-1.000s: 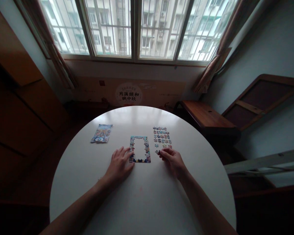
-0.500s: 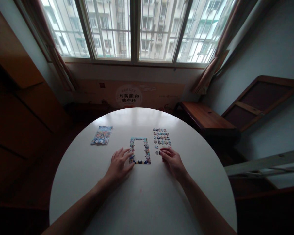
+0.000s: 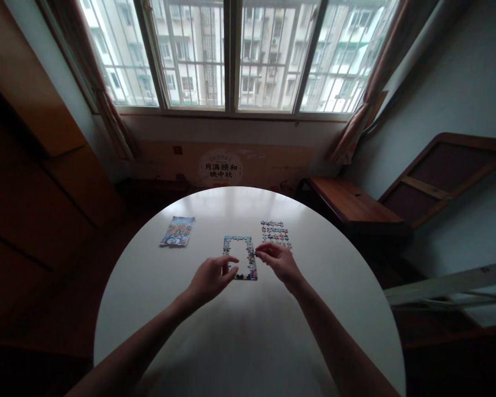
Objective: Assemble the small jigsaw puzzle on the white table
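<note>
On the white table lies the joined border of a jigsaw puzzle, with the tabletop showing through its middle. My left hand is over the border's lower left side, thumb and forefinger apart, nothing seen between them. Just beside the border's right edge, my right hand pinches a small dark puzzle piece, mostly hidden by the fingertips. Rows of loose puzzle pieces lie behind my right hand, which covers the nearest ones.
A colourful printed packet or sheet lies at the table's left. The round white table stands before a barred window. To the right are a low wooden bench and a framed panel leaning on the wall.
My right hand has moved left from the loose pieces to the border's right edge, carrying a piece. My left hand has shifted right over the border. The view has tilted slightly.
</note>
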`<state>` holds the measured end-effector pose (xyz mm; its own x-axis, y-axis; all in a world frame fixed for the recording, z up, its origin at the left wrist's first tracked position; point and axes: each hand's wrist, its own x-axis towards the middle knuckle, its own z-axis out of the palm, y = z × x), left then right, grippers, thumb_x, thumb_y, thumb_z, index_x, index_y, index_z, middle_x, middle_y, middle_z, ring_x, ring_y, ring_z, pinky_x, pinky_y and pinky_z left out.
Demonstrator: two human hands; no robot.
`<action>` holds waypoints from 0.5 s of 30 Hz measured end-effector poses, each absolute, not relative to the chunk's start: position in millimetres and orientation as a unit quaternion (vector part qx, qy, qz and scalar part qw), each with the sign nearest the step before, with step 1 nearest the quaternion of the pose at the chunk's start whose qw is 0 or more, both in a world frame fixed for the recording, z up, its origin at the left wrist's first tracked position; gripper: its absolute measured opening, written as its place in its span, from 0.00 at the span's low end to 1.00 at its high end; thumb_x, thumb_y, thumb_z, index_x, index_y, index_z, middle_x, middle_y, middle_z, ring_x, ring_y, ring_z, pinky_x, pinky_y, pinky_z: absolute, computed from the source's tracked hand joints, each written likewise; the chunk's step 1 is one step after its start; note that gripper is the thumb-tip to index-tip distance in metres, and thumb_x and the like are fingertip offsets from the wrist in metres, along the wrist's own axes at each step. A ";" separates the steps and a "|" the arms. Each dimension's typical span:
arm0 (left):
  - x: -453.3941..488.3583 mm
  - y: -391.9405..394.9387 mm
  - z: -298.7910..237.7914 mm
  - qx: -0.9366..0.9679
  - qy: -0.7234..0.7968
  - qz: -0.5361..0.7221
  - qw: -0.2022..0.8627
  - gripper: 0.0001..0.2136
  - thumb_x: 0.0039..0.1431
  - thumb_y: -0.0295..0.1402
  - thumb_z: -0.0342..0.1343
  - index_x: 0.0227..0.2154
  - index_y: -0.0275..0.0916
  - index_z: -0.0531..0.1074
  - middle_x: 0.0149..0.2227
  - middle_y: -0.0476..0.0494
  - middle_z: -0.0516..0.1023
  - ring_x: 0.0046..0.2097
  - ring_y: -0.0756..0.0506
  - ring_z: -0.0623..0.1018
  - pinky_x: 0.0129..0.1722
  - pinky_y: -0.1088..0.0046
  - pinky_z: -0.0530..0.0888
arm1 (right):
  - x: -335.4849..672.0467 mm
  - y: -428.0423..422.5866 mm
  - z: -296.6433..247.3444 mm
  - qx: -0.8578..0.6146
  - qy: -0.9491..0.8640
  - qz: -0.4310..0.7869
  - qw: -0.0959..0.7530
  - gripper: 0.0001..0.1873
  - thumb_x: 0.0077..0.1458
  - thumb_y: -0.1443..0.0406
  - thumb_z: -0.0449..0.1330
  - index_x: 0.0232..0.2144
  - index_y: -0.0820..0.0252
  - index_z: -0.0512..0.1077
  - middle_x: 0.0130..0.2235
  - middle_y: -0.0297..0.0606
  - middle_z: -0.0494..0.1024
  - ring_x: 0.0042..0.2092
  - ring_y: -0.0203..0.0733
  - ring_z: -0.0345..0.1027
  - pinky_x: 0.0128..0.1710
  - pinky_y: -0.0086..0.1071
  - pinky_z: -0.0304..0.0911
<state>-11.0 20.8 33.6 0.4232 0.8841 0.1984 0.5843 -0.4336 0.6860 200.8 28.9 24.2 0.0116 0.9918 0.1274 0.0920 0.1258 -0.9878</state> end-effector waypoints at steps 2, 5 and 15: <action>-5.2 22.7 21.7 0.817 0.448 0.285 0.224 0.12 0.57 0.36 0.51 0.41 0.39 0.75 0.20 0.52 0.69 0.22 0.52 0.66 0.25 0.77 0.62 | 197.4 30.0 8.8 -0.505 -0.575 0.407 0.498 0.10 0.43 0.60 0.63 0.27 0.61 0.73 0.28 0.37 0.76 0.30 0.37 0.67 0.31 0.32 0.61; -3.6 23.5 7.5 0.847 0.400 0.302 0.175 0.11 0.57 0.32 0.51 0.41 0.39 0.75 0.23 0.49 0.72 0.26 0.51 0.69 0.31 0.76 0.65 | 197.3 25.5 -5.0 -0.533 -0.607 0.383 0.449 0.08 0.45 0.61 0.61 0.28 0.61 0.73 0.28 0.37 0.75 0.28 0.36 0.66 0.29 0.30 0.60; -12.6 19.3 -7.2 0.836 0.428 0.262 0.223 0.12 0.58 0.33 0.50 0.40 0.40 0.76 0.17 0.55 0.64 0.20 0.55 0.61 0.23 0.80 0.58 | 195.8 18.2 -10.2 -0.552 -0.631 0.343 0.423 0.05 0.47 0.64 0.59 0.27 0.60 0.72 0.25 0.33 0.72 0.22 0.31 0.53 0.23 0.27 0.52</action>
<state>-12.6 19.3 -7.2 0.4968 0.8317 0.2481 0.5979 -0.5351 0.5968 195.8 18.2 -10.2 -0.0329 0.9875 0.1542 0.4069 0.1541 -0.9004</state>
